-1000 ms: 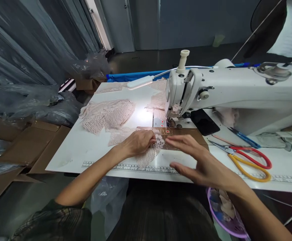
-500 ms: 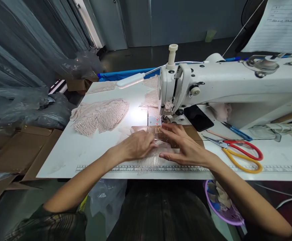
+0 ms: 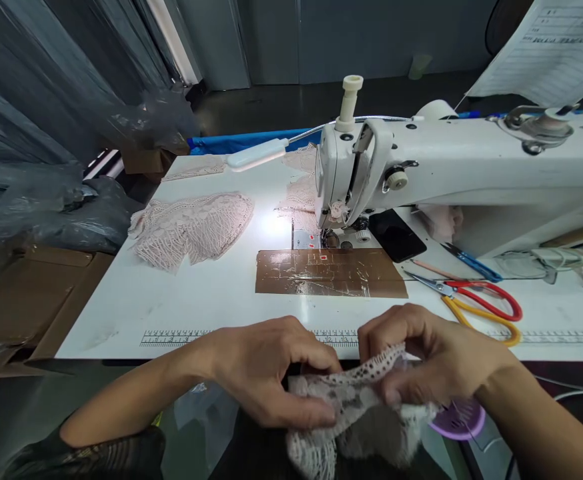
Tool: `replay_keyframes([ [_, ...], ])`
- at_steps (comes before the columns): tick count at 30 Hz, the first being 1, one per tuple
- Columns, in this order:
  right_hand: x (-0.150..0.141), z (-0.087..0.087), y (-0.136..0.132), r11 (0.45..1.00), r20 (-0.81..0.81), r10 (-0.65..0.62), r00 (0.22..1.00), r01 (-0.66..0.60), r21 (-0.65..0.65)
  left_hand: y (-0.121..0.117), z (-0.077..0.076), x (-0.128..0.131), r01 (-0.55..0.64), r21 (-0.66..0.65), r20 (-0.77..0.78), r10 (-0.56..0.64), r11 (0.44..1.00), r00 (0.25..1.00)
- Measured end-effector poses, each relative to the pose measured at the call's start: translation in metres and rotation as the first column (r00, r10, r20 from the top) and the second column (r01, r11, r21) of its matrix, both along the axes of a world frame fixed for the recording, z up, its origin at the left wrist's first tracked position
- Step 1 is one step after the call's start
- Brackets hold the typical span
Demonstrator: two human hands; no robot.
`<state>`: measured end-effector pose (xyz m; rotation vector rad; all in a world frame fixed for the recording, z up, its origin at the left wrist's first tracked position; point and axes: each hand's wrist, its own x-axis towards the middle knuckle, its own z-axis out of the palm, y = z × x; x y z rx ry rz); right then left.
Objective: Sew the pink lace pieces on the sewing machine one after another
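A pale pink lace piece [image 3: 351, 400] with a scalloped, holed edge is held up between both hands, just in front of the table's front edge and above my lap. My left hand [image 3: 281, 373] pinches its left side between thumb and fingers. On the other side, my right hand [image 3: 426, 360] grips the lace near its upper edge, the thumb lying over the cloth. Part of the lace is hidden by the fingers. Beyond the hands, the sewing machine [image 3: 351, 173] stands with its presser foot over the plate, and no cloth of mine lies under it.
Brown tape [image 3: 331, 273] covers the table before the needle. More lace pieces [image 3: 196, 227] lie at left. Red-and-yellow scissors [image 3: 481, 303], blue snips [image 3: 476, 261] and a black phone [image 3: 396, 235] lie at right. A printed ruler [image 3: 176, 338] follows the front edge. A purple basket [image 3: 459, 420] stands below.
Both hands have drawn back from the machine toward my body, bringing the lace off the table. The brown tape is now uncovered, and the right hand has closed on the lace.
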<state>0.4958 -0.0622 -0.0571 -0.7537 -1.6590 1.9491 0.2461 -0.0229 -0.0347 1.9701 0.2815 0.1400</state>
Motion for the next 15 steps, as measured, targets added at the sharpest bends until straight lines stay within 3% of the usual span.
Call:
replay_keyframes([
  [4,0.005,-0.012,0.023,0.982,0.083,-0.12,0.989,0.13,-0.135,0.026,-0.01,0.002,-0.045,-0.086,-0.009,0.044,0.995,0.999],
  [9,-0.007,-0.018,0.048,0.971,0.137,-0.221,0.966,0.231,-0.062,0.05,-0.028,0.004,-0.221,-0.266,-0.152,0.185,0.938,0.971],
  [12,-0.015,-0.018,0.054,0.968,0.165,-0.234,0.958,0.246,-0.058,0.058,-0.039,0.007,-0.232,-0.349,-0.093,0.213,0.908,0.973],
  [15,-0.015,-0.017,0.059,0.968,0.183,-0.235,0.955,0.247,-0.048,0.066,-0.045,0.006,-0.224,-0.35,-0.051,0.22,0.91,0.974],
])
